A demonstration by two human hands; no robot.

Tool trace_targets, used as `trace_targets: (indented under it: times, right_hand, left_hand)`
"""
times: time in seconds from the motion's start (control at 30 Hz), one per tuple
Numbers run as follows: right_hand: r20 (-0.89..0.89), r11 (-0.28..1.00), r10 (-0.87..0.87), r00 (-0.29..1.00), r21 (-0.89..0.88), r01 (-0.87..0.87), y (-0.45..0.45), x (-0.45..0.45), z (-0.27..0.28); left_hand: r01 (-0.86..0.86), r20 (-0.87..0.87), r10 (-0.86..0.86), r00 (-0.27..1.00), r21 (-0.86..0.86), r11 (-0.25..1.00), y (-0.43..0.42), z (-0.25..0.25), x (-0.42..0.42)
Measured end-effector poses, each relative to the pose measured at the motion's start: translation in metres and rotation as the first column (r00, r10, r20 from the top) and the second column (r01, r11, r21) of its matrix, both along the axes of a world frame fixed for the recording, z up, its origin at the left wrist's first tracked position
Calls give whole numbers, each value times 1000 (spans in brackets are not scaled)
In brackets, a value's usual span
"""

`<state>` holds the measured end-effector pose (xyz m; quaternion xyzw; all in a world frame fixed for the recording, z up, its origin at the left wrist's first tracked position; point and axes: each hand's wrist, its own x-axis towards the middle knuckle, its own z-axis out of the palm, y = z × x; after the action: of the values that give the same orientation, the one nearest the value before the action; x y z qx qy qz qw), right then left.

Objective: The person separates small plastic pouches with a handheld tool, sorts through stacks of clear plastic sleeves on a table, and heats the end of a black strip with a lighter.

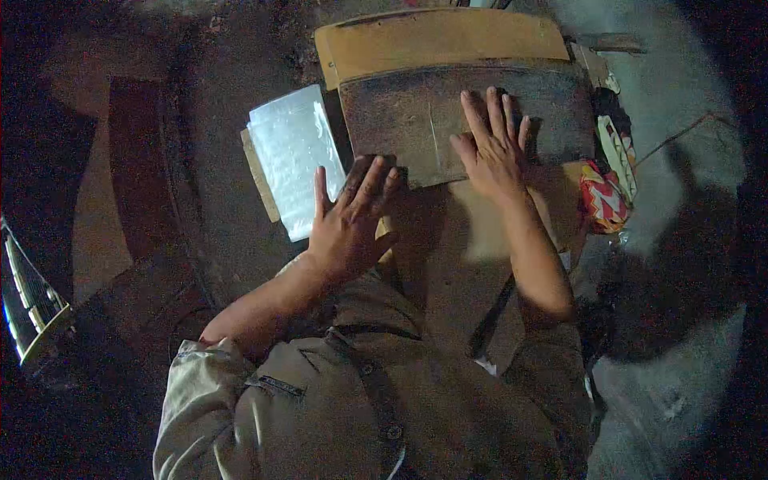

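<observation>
My right hand (498,152) lies flat, fingers spread, on a dark, worn board (400,108) with a thin pale line down its surface. Nothing is gripped in it. My left hand (348,220) is spread too, with its fingertips by the board's lower left corner; some of those fingers look dark. Whether they touch the board, I cannot tell. Just left of that hand is a stack of clear plastic sheets or bags (292,144), on top of a brown piece that looks like cardboard (262,180).
Behind the dark board is a curved yellow-brown wooden panel (448,38). To the right sit a red patterned packet (602,196) and a pale slotted strip (614,152). A thin stick (676,136) lies farther right. Dark surroundings hide much of the left side.
</observation>
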<state>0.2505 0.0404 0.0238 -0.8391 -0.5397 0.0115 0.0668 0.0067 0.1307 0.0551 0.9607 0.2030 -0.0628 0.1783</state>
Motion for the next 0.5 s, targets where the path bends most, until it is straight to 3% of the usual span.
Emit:
trace_targets:
  times: [0.43, 0.5]
  right_hand:
    - [-2, 998, 55, 998, 16, -55, -8, 7, 2]
    - [4, 998, 55, 998, 37, -55, -9, 9, 0]
  left_hand:
    - [-55, -9, 54, 998, -62, 997, -8, -2, -1]
    - [-28, -79, 23, 997, -68, 997, -7, -1, -1]
